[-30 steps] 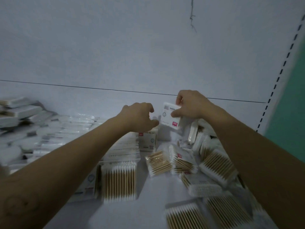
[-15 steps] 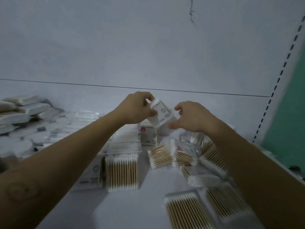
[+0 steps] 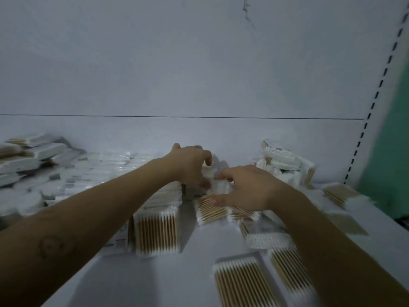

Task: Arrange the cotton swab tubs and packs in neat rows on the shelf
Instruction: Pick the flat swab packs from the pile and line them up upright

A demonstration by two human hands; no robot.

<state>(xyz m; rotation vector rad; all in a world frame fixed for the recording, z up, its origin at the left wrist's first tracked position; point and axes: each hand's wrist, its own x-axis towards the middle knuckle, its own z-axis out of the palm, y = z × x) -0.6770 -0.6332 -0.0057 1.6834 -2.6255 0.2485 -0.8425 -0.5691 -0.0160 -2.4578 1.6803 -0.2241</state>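
Left hand point(image 3: 190, 165): fingers curled round a small white tub point(image 3: 210, 173) at the back middle of the shelf point(image 3: 155, 282). Both hands cover most of the tub, and its label is unreadable.

Right hand point(image 3: 245, 189): loose, fingers spread, holding nothing, tips at the tub's right side. Touching or just beside it, cannot tell (motion blur). Its thumb hangs over a flat pack point(image 3: 210, 210) of wooden-stem swabs lying askew.

The left forearm hides much of the row point(image 3: 157, 229) of packs running back toward the tub. Only the front one shows clearly.

The right forearm covers part of the loose packs point(image 3: 285, 264) at front right. The bottom pack point(image 3: 243, 284) is cut off by the frame edge.

The left stack point(image 3: 33, 156) is blurred and cut off at the frame edge.

The pile point(image 3: 285, 160) at back right leans against the back panel point(image 3: 199, 74), count unclear.

The side packs point(image 3: 338, 193) further right are smeared, so detail is lost.
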